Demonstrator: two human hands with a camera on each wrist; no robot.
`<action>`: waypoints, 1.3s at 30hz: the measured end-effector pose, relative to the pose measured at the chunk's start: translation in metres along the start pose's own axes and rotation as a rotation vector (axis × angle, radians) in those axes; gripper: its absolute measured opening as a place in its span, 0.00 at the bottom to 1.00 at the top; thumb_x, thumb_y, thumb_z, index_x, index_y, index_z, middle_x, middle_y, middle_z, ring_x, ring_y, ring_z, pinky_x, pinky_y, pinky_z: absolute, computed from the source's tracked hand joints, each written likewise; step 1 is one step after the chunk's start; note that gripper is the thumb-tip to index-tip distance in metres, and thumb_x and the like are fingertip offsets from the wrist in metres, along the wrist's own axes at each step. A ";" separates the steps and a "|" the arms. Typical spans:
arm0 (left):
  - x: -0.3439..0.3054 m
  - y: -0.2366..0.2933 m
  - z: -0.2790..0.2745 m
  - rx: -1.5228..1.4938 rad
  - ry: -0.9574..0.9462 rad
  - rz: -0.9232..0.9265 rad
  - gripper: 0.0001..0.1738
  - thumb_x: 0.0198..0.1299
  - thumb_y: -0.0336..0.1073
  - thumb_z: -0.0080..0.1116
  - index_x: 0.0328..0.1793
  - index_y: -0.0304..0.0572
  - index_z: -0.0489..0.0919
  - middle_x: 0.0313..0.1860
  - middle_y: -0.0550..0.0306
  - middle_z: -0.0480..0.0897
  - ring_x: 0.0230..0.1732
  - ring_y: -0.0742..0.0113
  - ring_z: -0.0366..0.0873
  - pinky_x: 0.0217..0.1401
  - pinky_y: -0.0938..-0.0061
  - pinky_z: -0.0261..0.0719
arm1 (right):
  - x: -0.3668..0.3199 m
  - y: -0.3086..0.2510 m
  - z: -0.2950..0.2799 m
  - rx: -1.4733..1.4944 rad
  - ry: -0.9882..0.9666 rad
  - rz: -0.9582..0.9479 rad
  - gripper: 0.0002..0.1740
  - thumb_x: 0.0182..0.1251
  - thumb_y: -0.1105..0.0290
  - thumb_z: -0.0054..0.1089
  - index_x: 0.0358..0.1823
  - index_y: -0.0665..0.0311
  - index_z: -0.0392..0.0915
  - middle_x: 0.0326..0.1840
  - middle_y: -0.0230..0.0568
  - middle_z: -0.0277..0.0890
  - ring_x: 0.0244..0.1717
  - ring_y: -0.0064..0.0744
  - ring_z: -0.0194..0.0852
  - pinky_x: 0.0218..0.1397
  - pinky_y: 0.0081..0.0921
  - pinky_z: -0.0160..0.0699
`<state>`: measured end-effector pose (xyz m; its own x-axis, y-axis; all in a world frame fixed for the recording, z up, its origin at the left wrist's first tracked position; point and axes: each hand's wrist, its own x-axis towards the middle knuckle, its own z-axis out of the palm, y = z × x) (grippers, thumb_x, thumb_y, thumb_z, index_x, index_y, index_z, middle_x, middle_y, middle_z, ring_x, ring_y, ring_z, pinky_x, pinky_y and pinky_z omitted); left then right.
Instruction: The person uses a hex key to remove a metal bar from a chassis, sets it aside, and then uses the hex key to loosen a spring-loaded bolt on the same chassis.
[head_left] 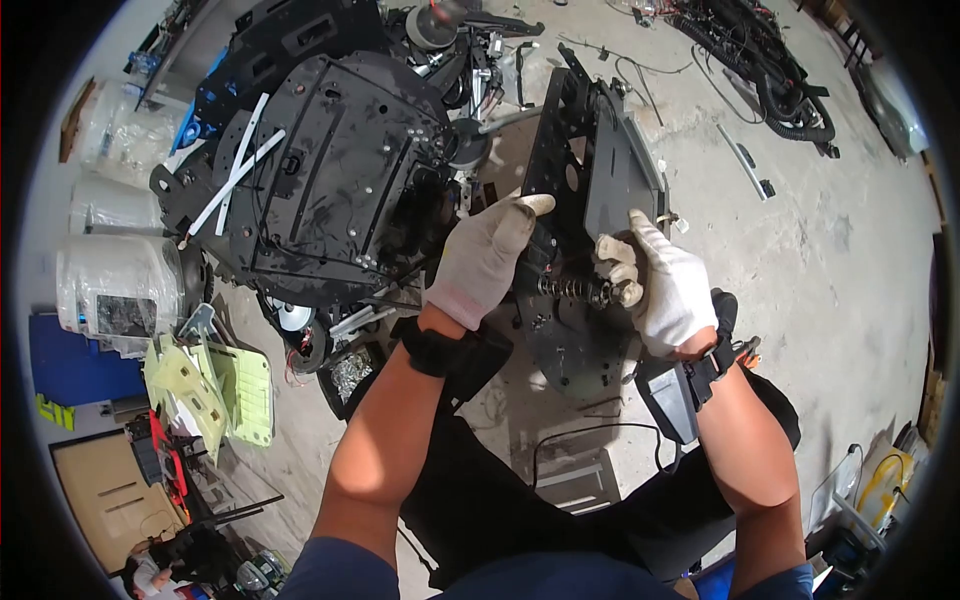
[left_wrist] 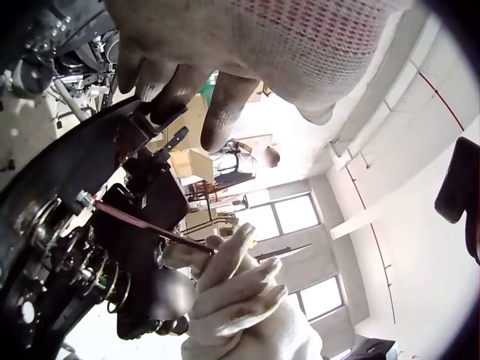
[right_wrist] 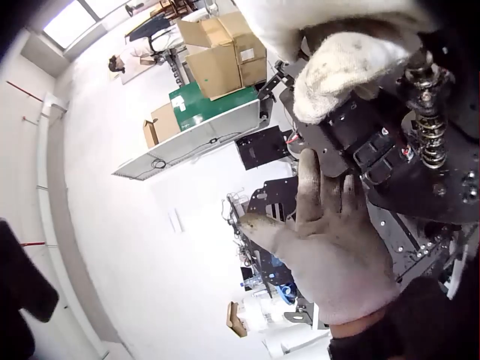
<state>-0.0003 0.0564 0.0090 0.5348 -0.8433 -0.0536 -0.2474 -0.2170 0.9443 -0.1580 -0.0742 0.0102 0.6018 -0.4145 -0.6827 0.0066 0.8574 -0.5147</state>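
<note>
My gloved left hand (head_left: 480,255) rests with fairly straight fingers at the near edge of an upright black metal frame (head_left: 560,140). Curled fingers of my gloved right hand (head_left: 675,290) grip a thin dark metal rod (left_wrist: 142,222), much like a long hex key. Its far end meets a bolt head (left_wrist: 84,198) on the frame, as the left wrist view shows; the gripped part is hidden by the glove. Between the hands sits a coil-spring shock absorber (head_left: 575,288), which also appears as a spring (right_wrist: 431,139) in the right wrist view.
To the left lies a large rounded black chassis (head_left: 340,180) with crossed white strips (head_left: 240,170) on it. Wrapped tubs (head_left: 120,285) and pale green plastic parts (head_left: 240,390) stand farther left. A black cable bundle (head_left: 760,80) lies on the floor at upper right.
</note>
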 end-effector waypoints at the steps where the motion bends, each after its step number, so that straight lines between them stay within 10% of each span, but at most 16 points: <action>1: 0.001 -0.001 0.000 0.001 0.001 0.004 0.28 0.74 0.50 0.36 0.58 0.34 0.79 0.51 0.57 0.83 0.46 0.74 0.79 0.52 0.81 0.74 | -0.001 -0.001 0.003 0.000 -0.003 -0.004 0.18 0.73 0.56 0.52 0.43 0.66 0.76 0.31 0.35 0.80 0.19 0.15 0.66 0.14 0.08 0.58; 12: -0.002 0.009 0.009 0.298 -0.095 0.096 0.16 0.57 0.33 0.64 0.53 0.41 0.83 0.66 0.44 0.73 0.58 0.61 0.78 0.61 0.75 0.73 | -0.009 -0.004 0.004 -0.074 0.048 -0.037 0.14 0.76 0.59 0.46 0.53 0.59 0.72 0.36 0.38 0.80 0.21 0.17 0.66 0.17 0.10 0.59; 18: -0.002 -0.003 0.010 0.499 -0.062 0.196 0.12 0.50 0.40 0.69 0.42 0.58 0.88 0.71 0.31 0.61 0.67 0.38 0.65 0.70 0.62 0.65 | -0.005 0.001 -0.002 -0.033 -0.054 -0.072 0.17 0.73 0.60 0.52 0.37 0.70 0.74 0.32 0.46 0.82 0.21 0.26 0.74 0.19 0.16 0.69; 39: -0.006 0.003 0.021 0.666 -0.015 0.215 0.11 0.55 0.33 0.65 0.45 0.42 0.86 0.70 0.47 0.66 0.65 0.55 0.71 0.65 0.69 0.69 | -0.002 0.008 -0.004 -0.173 -0.015 -0.096 0.19 0.77 0.63 0.44 0.58 0.72 0.68 0.41 0.42 0.81 0.28 0.22 0.74 0.24 0.11 0.67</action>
<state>-0.0213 0.0509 0.0060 0.4084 -0.9070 0.1027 -0.7914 -0.2958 0.5349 -0.1624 -0.0674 0.0054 0.6166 -0.4861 -0.6193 -0.0719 0.7486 -0.6592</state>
